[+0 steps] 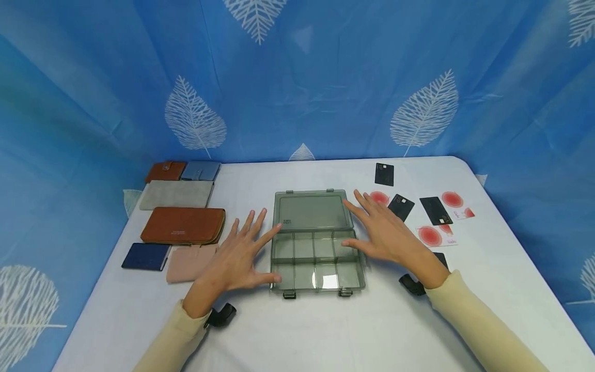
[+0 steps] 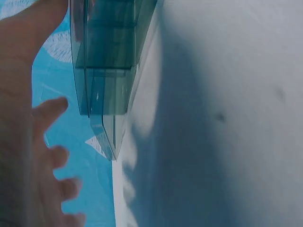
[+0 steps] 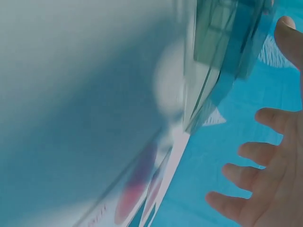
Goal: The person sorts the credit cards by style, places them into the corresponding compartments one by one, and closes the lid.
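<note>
Right now both hands are flanking the clear plastic box [image 1: 317,243], which is sitting open in the middle of the white table [image 1: 325,330] with its lid lying flat behind the divided tray. The left hand [image 1: 239,256] is hovering at the box's left edge, fingers spread wide and straight, thumb reaching toward the front left corner; it is gripping nothing. The right hand [image 1: 383,232] is mirroring it on the box's right side, fingers fanned out, thumb pointing in at the tray wall, also holding nothing. From the wrist views, the left fingers [image 2: 49,111] and the right fingers [image 3: 267,118] are showing apart from the box wall, so whether any fingertip is actually touching it is hard to say. Judging by the symmetry, the hands are bracketing the box to steady or square it. Left of the box, a row of wallets [image 1: 183,225] is lying flat. Right of the box, black cards [image 1: 401,206] and red-spotted cards [image 1: 429,235] are scattered face up, within easy reach of the right hand.
</note>
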The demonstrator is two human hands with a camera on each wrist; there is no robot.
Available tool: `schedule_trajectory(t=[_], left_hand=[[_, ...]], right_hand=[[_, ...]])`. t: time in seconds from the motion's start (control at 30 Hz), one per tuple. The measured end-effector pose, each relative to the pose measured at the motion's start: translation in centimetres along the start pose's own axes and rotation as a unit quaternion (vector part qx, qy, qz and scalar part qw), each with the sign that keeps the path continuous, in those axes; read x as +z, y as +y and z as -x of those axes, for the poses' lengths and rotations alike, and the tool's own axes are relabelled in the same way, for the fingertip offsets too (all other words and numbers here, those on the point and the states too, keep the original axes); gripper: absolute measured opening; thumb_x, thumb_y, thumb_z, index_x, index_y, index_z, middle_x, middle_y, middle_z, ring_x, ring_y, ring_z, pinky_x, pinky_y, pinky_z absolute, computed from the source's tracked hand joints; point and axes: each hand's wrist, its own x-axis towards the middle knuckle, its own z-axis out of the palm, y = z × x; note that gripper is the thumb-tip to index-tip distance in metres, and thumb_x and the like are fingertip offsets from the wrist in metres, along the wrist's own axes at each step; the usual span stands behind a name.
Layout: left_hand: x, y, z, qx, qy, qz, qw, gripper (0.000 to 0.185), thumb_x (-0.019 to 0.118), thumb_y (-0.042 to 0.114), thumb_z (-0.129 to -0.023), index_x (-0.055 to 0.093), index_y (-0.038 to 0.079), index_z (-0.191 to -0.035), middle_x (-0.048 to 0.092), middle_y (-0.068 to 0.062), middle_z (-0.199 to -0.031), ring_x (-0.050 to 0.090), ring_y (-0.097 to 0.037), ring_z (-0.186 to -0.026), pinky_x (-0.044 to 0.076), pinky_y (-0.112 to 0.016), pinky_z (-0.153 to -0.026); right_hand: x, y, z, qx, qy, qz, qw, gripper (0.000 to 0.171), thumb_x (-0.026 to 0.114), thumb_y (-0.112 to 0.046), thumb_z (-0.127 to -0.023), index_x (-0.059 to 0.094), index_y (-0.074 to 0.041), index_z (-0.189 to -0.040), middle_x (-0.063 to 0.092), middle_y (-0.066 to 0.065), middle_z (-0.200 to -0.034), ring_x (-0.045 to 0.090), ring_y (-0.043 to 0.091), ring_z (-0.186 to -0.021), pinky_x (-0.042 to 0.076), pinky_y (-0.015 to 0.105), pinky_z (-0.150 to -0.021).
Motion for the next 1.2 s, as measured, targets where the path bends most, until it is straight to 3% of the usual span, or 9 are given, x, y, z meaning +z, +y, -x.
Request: schedule_trajectory(t=[0.1,0.2,0.37,0.63,0.87,1.2], left_hand=[[0.1,-0.3,0.4,0.028,0.003,0.025,0.9993,0.113,0.064,0.092,-0.08,0.04,0.026,-0.169,0.021,-0.018,-0.178,0.029,-0.045,-0.16,0.026,-0.071,-0.124],[0.2,-0.5,0.5,0.067,0.022,0.049,0.9963,0.107,0.078,0.081,-0.078,0.05,0.023,-0.163,0.033,-0.016,-0.174,0.044,-0.041,-0.153,0.034,-0.065,-0.123],[0.5,-1.0,0.5,0.105,0.036,0.082,0.9905,0.096,0.082,0.079,-0.078,0.064,0.019,-0.15,0.046,-0.014,-0.167,0.056,-0.038,-0.144,0.052,-0.059,-0.11],[0.6,-1.4,-0.1,0.094,0.034,0.089,0.991,0.096,0.087,0.075,-0.074,0.064,0.017,-0.147,0.048,-0.011,-0.165,0.059,-0.035,-0.142,0.061,-0.051,-0.098],[0.8,-1.6,-0.7,0.077,0.028,0.088,0.9927,0.097,0.089,0.073,-0.073,0.062,0.018,-0.148,0.045,-0.009,-0.167,0.065,-0.031,-0.132,0.063,-0.046,-0.086],[0.6,-1.4,-1.0,0.051,0.007,0.104,0.9932,0.096,0.09,0.068,-0.076,0.061,0.017,-0.151,0.041,-0.007,-0.171,0.06,-0.033,-0.14,0.06,-0.051,-0.096]], right_hand=[[-0.4,1.0,-0.5,0.026,0.003,-0.016,1.0,0.097,0.075,-0.063,-0.095,0.037,-0.013,-0.169,0.03,0.021,-0.174,0.037,0.045,-0.156,0.048,0.066,-0.11],[-1.0,2.5,-1.2,0.061,0.003,-0.033,0.998,0.091,0.072,-0.061,-0.098,0.038,-0.013,-0.168,0.035,0.021,-0.172,0.042,0.045,-0.153,0.051,0.068,-0.104],[-1.9,5.7,-3.1,0.122,0.013,-0.052,0.991,0.083,0.07,-0.053,-0.102,0.041,-0.008,-0.165,0.042,0.026,-0.165,0.046,0.049,-0.147,0.046,0.073,-0.107],[-2.3,10.7,-6.1,0.22,-0.015,-0.033,0.975,0.08,0.07,-0.042,-0.102,0.039,0.002,-0.162,0.043,0.037,-0.157,0.049,0.056,-0.138,0.046,0.075,-0.106],[-1.9,12.4,-7.7,0.28,-0.059,0.003,0.958,0.091,0.071,-0.053,-0.099,0.039,0.01,-0.157,0.047,0.04,-0.147,0.054,0.055,-0.126,0.05,0.074,-0.101],[-1.4,13.2,-8.4,0.304,-0.057,0.002,0.951,0.086,0.073,-0.049,-0.097,0.043,0.009,-0.154,0.048,0.039,-0.145,0.054,0.056,-0.126,0.05,0.075,-0.099]])
